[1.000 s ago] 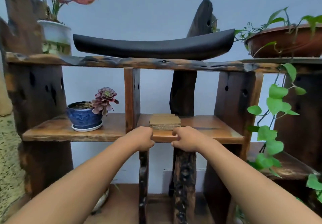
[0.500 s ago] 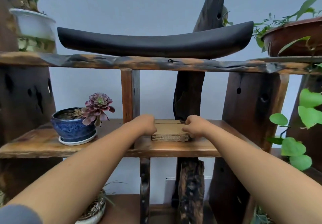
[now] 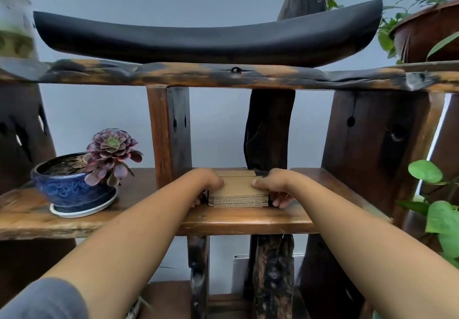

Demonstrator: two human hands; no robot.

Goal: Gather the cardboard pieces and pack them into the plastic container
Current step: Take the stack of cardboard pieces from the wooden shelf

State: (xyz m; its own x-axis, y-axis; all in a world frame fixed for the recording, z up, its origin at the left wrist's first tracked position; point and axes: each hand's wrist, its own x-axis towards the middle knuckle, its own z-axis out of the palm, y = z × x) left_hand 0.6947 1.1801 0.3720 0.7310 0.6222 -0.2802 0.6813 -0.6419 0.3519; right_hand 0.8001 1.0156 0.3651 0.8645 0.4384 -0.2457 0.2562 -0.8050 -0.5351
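Observation:
A stack of brown corrugated cardboard pieces (image 3: 238,192) lies on the middle wooden shelf (image 3: 248,222), between two dark uprights. My left hand (image 3: 205,183) clasps the stack's left side, thumb on top and fingers down its edge. My right hand (image 3: 277,186) clasps the right side the same way. The stack still rests on the shelf board. No plastic container is in view.
A blue pot with a purple succulent (image 3: 74,182) stands on the shelf to the left. A wooden post (image 3: 169,132) rises right beside my left hand. A long black curved dish (image 3: 206,38) sits on the upper shelf. Green vine leaves (image 3: 437,209) hang at the right.
Both hands moved forward from the shelf's front edge and closed on the two sides of the cardboard stack. The camera came closer to the shelf.

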